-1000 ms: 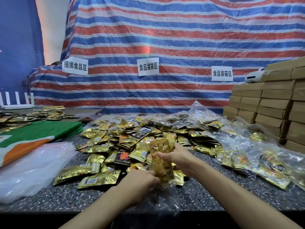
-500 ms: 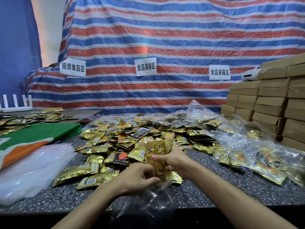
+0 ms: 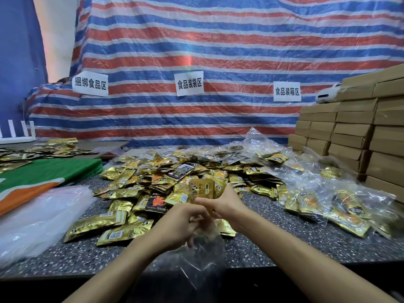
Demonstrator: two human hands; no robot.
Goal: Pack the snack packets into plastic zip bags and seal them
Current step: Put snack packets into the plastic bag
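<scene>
**At the table's near edge: packets held over a clear bag**

Over the front edge of the speckled tabletop [image 3: 273, 237], in the head view, we see both bare forearms reaching in from below. The right hand [image 3: 225, 204] pinches a few gold packets [image 3: 201, 190] between thumb and fingers. They stand upright, printed face toward us, just above the left hand [image 3: 185, 224]. The left hand's fingers are curled round the top of a clear zip bag [image 3: 201, 261], which hangs down past the table's edge. We cannot tell how far its mouth is open, and the packets' lower ends are hidden behind the hands.

Beyond the hands a loose heap of packets [image 3: 153, 184] covers the middle of the table, mostly gold, with a few dark ones among them. To the right lie filled clear bags [image 3: 332, 200], crumpled and overlapping. Behind those, brown cardboard boxes [image 3: 360, 136] are stacked in rows.

To the left we see a pile of pale plastic bags [image 3: 32, 219] beside a green and orange sheet [image 3: 43, 176], with more gold packets scattered farther back. A red, white and blue striped tarp [image 3: 218, 51] forms the backdrop and carries three white paper signs [image 3: 189, 83].
</scene>
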